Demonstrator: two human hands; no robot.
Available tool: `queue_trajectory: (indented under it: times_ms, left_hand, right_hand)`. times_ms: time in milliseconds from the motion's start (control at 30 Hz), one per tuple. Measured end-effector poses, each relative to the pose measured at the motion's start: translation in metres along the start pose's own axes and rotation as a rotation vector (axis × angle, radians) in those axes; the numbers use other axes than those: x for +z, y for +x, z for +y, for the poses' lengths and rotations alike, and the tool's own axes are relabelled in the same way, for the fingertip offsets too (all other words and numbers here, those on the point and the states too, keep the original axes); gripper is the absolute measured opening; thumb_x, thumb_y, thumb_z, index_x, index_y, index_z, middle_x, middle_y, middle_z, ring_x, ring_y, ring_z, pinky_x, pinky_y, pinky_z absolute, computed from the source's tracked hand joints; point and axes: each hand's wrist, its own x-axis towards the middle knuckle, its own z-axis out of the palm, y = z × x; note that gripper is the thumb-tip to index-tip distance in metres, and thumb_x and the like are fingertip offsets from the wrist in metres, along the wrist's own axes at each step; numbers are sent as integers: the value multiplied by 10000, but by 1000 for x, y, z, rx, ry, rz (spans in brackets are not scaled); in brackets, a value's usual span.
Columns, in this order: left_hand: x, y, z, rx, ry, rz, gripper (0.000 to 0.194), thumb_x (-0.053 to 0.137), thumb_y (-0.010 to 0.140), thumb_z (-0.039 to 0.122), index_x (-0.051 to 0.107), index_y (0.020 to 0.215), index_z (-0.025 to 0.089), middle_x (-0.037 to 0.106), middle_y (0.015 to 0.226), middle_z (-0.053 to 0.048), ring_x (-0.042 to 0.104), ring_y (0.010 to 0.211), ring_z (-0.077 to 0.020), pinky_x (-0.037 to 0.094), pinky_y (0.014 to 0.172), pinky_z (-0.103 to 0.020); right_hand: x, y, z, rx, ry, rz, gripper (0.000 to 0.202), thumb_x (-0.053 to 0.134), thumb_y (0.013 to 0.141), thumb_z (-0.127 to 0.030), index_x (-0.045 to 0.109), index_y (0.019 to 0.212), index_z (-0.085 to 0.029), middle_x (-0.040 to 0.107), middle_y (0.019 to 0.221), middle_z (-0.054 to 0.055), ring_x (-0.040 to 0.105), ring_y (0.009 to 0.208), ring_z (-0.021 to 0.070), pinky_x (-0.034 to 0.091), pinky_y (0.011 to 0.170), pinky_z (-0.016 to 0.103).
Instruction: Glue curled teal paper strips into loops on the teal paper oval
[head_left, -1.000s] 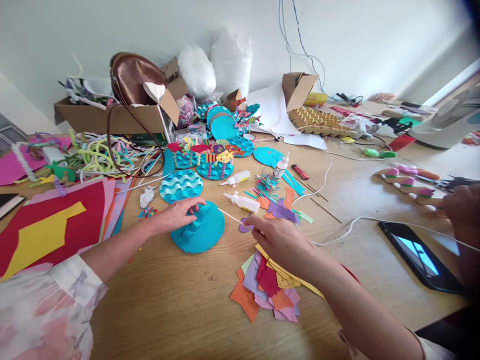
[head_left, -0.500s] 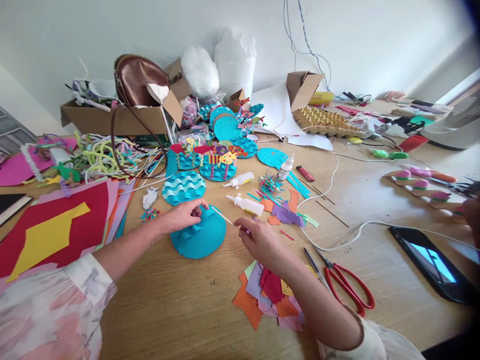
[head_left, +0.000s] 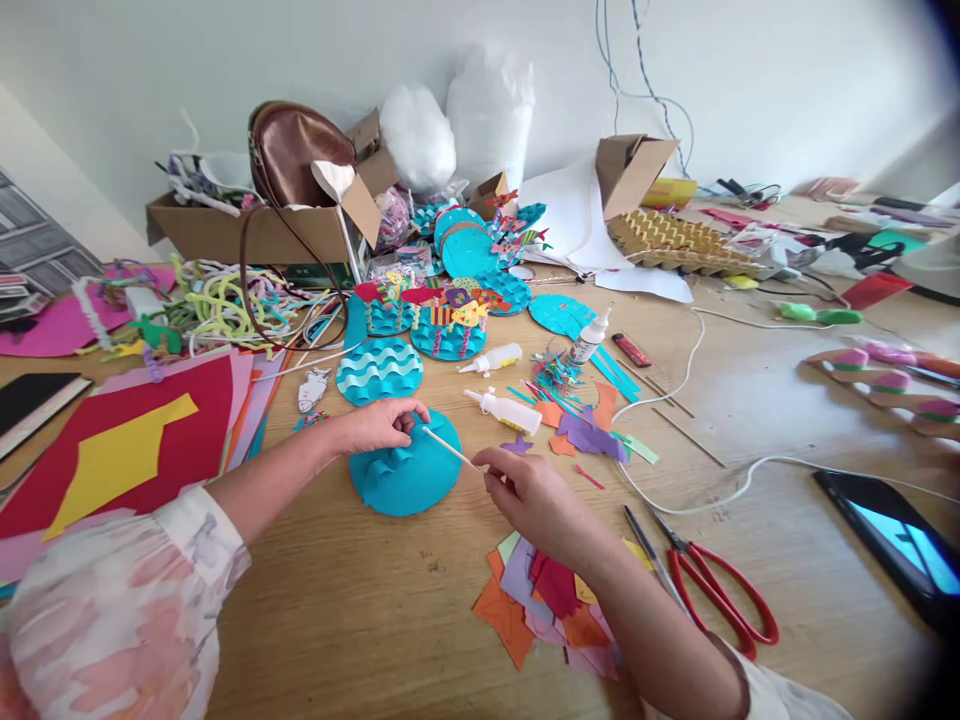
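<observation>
On the table before me lies a round turquoise disc point(head_left: 420, 485) with a wavy strip of turquoise paper point(head_left: 386, 460) standing on its left part. My left hand point(head_left: 384, 424) is closed at the back of this strip, thumb and forefinger bent together on it; the fingers partly hide the contact. In my right hand point(head_left: 529, 490), a pinch grip holds a thin pale cotton swab point(head_left: 454, 449). Its white tip is over the disc, close to the left fingers. Just behind stands another turquoise disc with light wavy strips point(head_left: 379, 370).
Glue bottles point(head_left: 510, 412) lie behind my right hand, with one upright bottle point(head_left: 590, 338). Paper scraps point(head_left: 551, 600) are under my right forearm, beside red-handled scissors point(head_left: 720, 595). A white cable point(head_left: 701, 350) and a phone point(head_left: 892, 540) lie right. Coloured sheets point(head_left: 202, 440) are left.
The view has swung slightly left. The swab's tip has shifted a little left over the disc, nearer the left fingers. My left hand keeps its place at the wavy strip.
</observation>
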Motion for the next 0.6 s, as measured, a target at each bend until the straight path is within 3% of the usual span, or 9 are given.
queue_trajectory:
  times_ms: [200,433,600]
  left_hand:
    - [0,0,-1,-9,-11,-9,368,512,607,155,534,973,186,442,650,46,439,585,-99,328,500,-198]
    - [0,-2,2,-19,-20,8,382,502,581,147,535,962,170,455,673,42,449,614,-103,356,535,-209]
    - [0,-5,2,-16,-21,10,377,519,611,179,531,988,173,453,676,43,450,615,-101,355,544,-211]
  right_hand:
    - [-5,-2,2,27,-88,-33,272,372,797,-118,611,906,-192,613,649,14,513,552,107,293,503,204]
    - [6,7,5,-6,-137,-18,271,365,815,-100,600,925,-179,647,857,59,580,767,137,360,643,213]
    - [13,13,7,-13,-173,-22,276,359,814,-88,585,942,-180,642,878,55,581,805,143,356,665,217]
